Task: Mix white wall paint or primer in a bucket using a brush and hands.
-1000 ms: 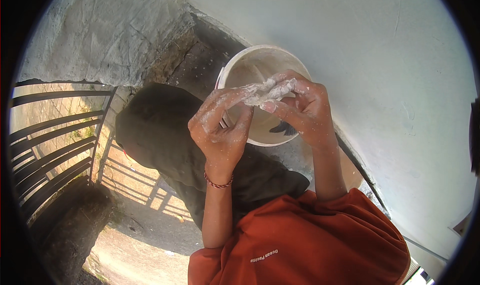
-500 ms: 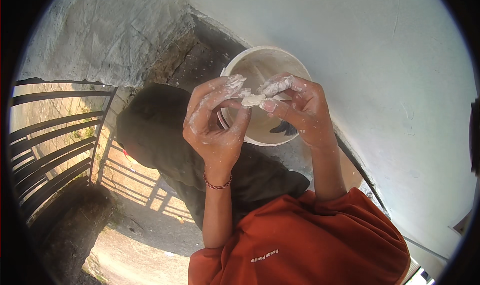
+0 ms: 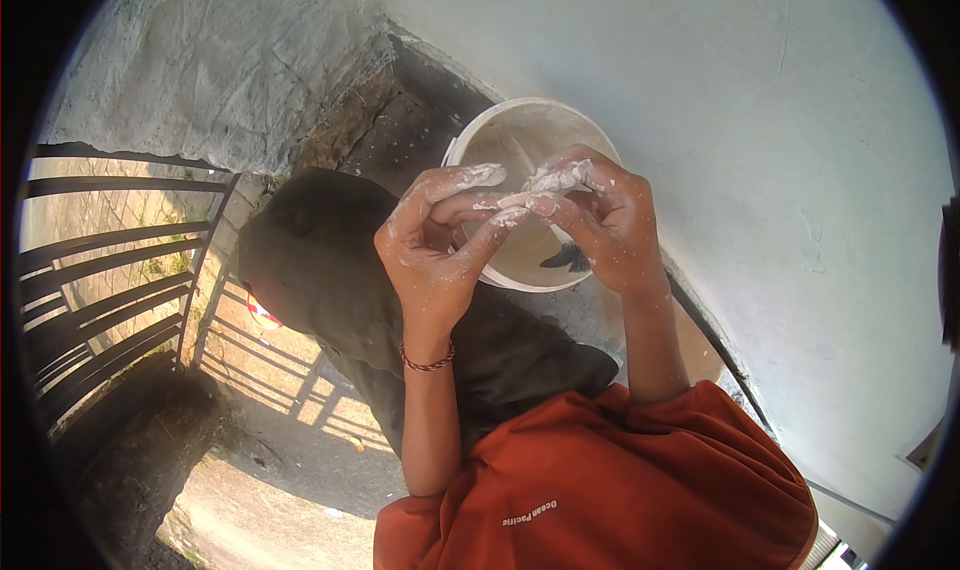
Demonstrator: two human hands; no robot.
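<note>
We see white paste [image 3: 567, 176] smeared over the fingertips of both hands, above the mouth of the white bucket [image 3: 495, 140]. The left hand [image 3: 430, 250] is over the bucket's near left side, its thumb and one finger meeting the right hand's fingertips, while another coated finger curves above them. The right hand [image 3: 615, 220] is over the bucket's right side, thumb and forefinger narrowly apart. Whether either hand pinches a loose lump of paste we cannot tell, since the fingertips overlap. Inside the bucket, below the right hand, we make out a dark thing [image 3: 568, 258], partly hidden. Nearer to us than the bucket, a braided band [image 3: 428, 366] circles the left wrist, above a red-orange shirt [image 3: 590, 480]. Dark cloth [image 3: 320, 230] covers a leg left of the bucket, a smooth pale wall [image 3: 740, 120] rises to its right, and a barred railing [image 3: 110, 240] stands well apart on its left
</note>
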